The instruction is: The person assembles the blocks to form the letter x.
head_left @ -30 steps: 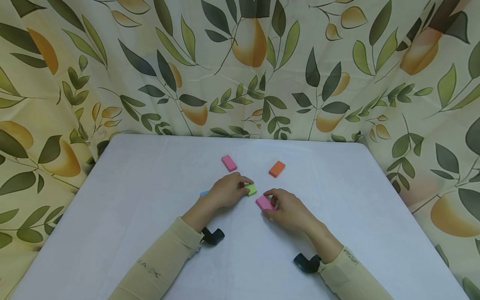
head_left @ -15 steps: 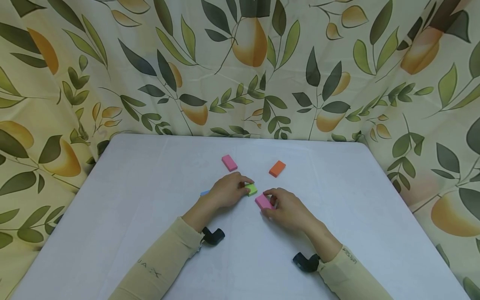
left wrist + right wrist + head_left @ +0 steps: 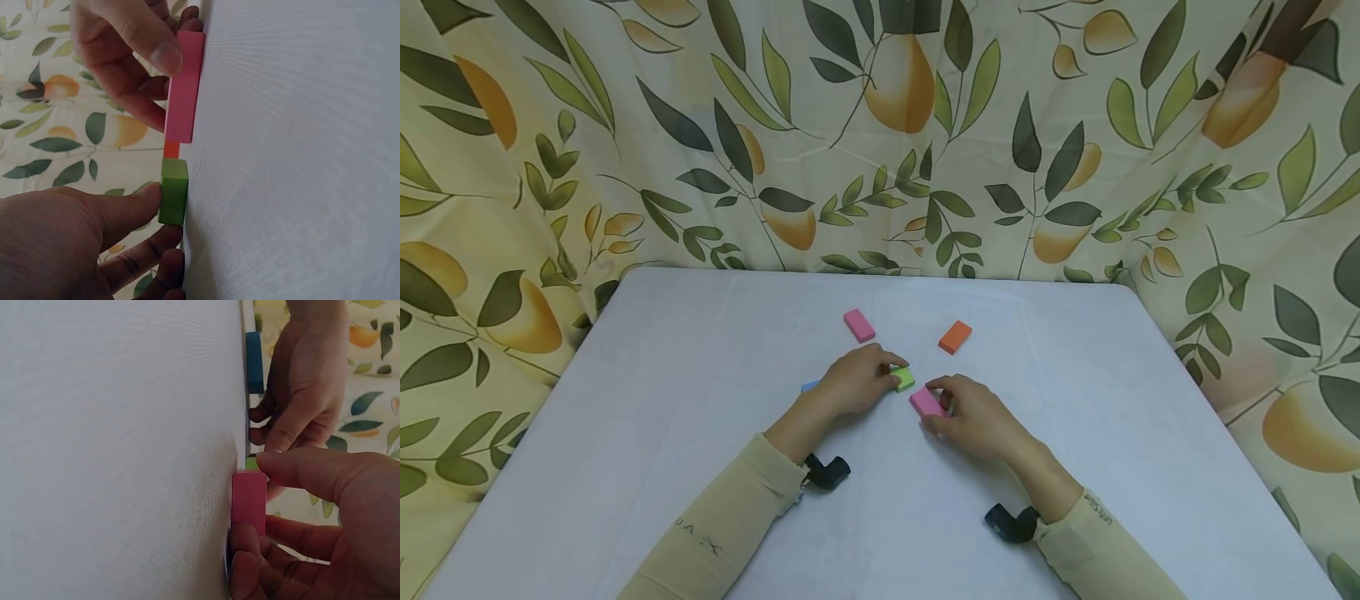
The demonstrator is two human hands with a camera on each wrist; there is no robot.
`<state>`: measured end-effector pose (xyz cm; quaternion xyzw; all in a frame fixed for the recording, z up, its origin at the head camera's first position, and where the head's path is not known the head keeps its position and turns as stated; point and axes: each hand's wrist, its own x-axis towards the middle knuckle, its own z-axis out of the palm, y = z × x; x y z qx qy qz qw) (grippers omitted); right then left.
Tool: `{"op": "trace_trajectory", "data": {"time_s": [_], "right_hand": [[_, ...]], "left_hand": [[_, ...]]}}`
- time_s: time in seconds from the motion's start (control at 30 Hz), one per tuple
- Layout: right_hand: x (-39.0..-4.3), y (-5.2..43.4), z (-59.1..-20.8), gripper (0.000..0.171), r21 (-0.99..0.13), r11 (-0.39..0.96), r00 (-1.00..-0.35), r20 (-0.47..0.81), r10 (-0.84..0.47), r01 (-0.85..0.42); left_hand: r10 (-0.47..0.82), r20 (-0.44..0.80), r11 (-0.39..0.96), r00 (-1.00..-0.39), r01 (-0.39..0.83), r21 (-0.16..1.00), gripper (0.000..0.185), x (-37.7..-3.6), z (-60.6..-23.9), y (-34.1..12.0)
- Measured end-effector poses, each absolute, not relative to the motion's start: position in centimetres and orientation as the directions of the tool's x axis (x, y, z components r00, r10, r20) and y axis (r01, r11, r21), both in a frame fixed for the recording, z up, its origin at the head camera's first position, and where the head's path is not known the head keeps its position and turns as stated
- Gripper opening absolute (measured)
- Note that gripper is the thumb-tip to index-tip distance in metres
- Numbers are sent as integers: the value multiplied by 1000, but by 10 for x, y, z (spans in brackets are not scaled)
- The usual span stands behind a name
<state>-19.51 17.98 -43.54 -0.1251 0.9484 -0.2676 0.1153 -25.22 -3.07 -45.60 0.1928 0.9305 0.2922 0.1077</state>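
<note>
Sitting on the white table [image 3: 880, 542], the green block [image 3: 903, 380] is pinched between the left hand's [image 3: 859, 379] thumb and fingers. Just right of the green block and nearer the person, the near pink block [image 3: 927, 403] is gripped by the right hand's [image 3: 976, 418] thumb and fingers, the two blocks apart. Left of the green block, the blue block [image 3: 808, 386] is partly hidden; beyond the green block, the far pink block [image 3: 859, 326] is seen leftward, the orange block [image 3: 955, 337] rightward.
</note>
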Motion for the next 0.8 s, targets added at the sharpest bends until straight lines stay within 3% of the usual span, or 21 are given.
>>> {"op": "trace_trajectory", "data": {"time_s": [0.8], "right_hand": [[-195, 177, -434, 44, -554, 807, -941, -116, -318, -204]], "left_hand": [[417, -92, 756, -904, 290, 587, 31, -252, -455, -30]]}}
